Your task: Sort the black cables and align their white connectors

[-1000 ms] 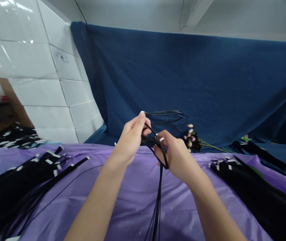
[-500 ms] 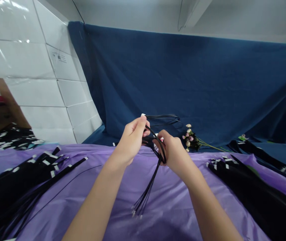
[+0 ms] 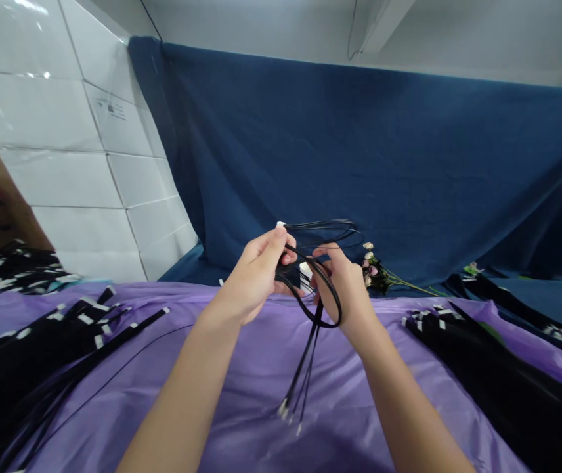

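Observation:
A bundle of thin black cables point(image 3: 339, 309) hangs looped in the air between my two hands. My left hand point(image 3: 256, 269) pinches it, with a white end piece point(image 3: 280, 225) poking out above the thumb. Part of the bundle arcs away behind the fingers toward the blue cloth. My right hand point(image 3: 341, 279) is closed around the crossing of the loop, its index finger bent over the top; its fingertips are partly hidden. Another white piece point(image 3: 305, 269) shows between the hands. Below, loose cable ends with small pale tips point(image 3: 283, 408) dangle over the purple cloth.
Purple cloth point(image 3: 241, 394) covers the work surface. Black cable bundles with white ends lie at left point(image 3: 39, 355) and right point(image 3: 482, 374). Artificial flowers point(image 3: 372, 269) lie at the back, before a blue curtain point(image 3: 360, 151). White boxes point(image 3: 77, 177) are stacked at left.
The loop by my right hand has widened and dropped into view. My right index finger has lifted, and the dangling ends have swung right.

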`<action>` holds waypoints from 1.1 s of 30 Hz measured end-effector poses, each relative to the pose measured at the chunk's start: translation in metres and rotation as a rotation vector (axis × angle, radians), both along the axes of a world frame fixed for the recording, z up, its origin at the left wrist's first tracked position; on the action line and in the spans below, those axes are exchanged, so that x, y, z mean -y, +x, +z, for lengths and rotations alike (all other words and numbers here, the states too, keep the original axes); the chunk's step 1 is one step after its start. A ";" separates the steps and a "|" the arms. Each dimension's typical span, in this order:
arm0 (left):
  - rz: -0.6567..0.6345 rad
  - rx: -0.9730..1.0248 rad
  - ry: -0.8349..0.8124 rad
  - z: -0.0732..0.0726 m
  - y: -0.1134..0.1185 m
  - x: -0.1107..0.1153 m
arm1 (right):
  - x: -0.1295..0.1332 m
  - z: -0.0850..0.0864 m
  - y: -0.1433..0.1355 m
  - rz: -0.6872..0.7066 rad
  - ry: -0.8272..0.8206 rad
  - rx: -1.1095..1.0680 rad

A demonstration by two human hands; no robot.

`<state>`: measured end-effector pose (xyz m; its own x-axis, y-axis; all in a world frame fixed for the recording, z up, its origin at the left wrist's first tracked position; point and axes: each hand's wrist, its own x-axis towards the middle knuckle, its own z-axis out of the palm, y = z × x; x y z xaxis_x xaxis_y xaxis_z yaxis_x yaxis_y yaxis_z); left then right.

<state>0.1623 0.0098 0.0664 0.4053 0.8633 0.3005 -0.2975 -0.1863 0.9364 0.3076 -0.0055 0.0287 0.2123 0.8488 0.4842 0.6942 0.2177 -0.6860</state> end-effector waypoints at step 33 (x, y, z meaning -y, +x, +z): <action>-0.022 0.087 -0.080 0.002 -0.011 -0.018 | 0.009 0.010 0.014 0.447 0.187 -0.018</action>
